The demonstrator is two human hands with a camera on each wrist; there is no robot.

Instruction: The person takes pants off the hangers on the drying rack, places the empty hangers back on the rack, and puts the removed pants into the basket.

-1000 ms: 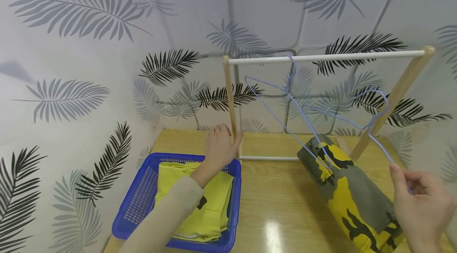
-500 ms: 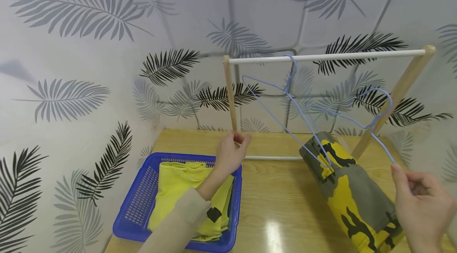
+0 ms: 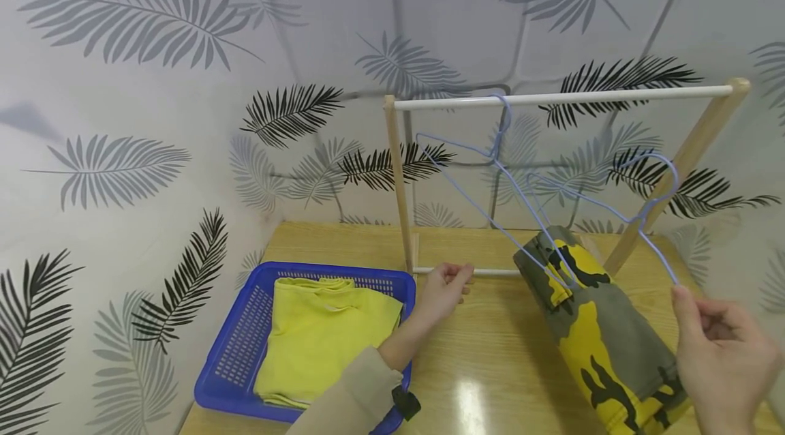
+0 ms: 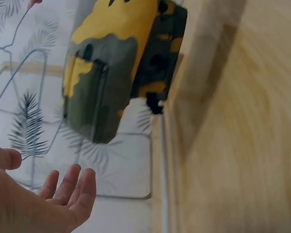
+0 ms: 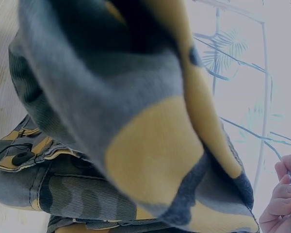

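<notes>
My right hand (image 3: 726, 360) pinches one arm of a blue wire hanger (image 3: 632, 218) in front of the rack's right post. Folded camouflage trousers (image 3: 604, 346) in grey, yellow and black hang from this hanger, slanting down over the table. A button and waistband show on the trousers (image 5: 24, 158) in the right wrist view. My left hand (image 3: 446, 290) holds nothing, its fingers loosely bent, in front of the rack's lower bar. In the left wrist view, the left hand (image 4: 53, 199) is below and apart from the trousers (image 4: 106, 68).
A wooden rack (image 3: 400, 176) with a white top bar (image 3: 570, 98) stands at the back. Another blue hanger (image 3: 469, 200) hooks over that bar, overlapping the trousers. Left on the wooden table (image 3: 484, 360) sits a blue basket (image 3: 229, 346) with folded yellow cloth (image 3: 325, 339).
My left hand has moved from the rack's left post rightward and down, towards the trousers, uncovering more yellow cloth. The right hand stays nearly still while its hanger tips slightly right.
</notes>
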